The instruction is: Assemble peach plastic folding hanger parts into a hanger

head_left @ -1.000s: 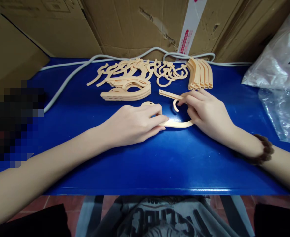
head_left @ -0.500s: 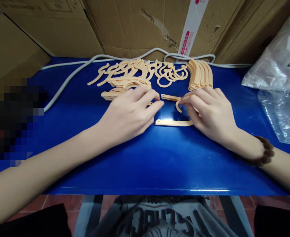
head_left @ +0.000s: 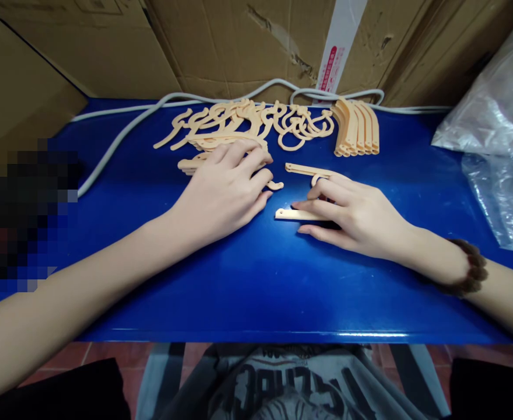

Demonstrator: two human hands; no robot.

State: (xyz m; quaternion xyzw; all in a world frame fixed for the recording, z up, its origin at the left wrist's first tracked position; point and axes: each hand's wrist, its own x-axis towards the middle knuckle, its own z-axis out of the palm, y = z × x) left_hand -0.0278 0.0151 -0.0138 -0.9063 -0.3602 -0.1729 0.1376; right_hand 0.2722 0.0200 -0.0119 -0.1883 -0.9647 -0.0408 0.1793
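Note:
My left hand [head_left: 232, 189] is low over the table, its fingers loosely bent and the thumb apart from them. From between its index finger and thumb juts the rounded end of a beige plastic hanger part [head_left: 276, 185]; the remainder is hidden. My right hand [head_left: 352, 216] has its fingers spread, with thumb and index finger on either side of a straight beige hanger arm [head_left: 298, 214]. Beyond those fingers lies another hanger arm [head_left: 302, 169], and a curved hook piece [head_left: 315, 180] shows partly beside it. By my left hand rests a stack of beige hanger parts [head_left: 189, 165].
Loose beige hook pieces [head_left: 298, 125] and curved parts [head_left: 213, 119] are heaped at the back of the blue table [head_left: 256, 286]. Right of them stands a row of curved hanger arms [head_left: 357, 128]. A white cable [head_left: 120, 131], cardboard boxes [head_left: 239, 52] and a clear plastic bag [head_left: 492, 134] border the table.
My right hand has moved nearer to me and its fingers have spread around the nearer hanger arm. My left hand has shifted slightly left, uncovering more of the rounded part end.

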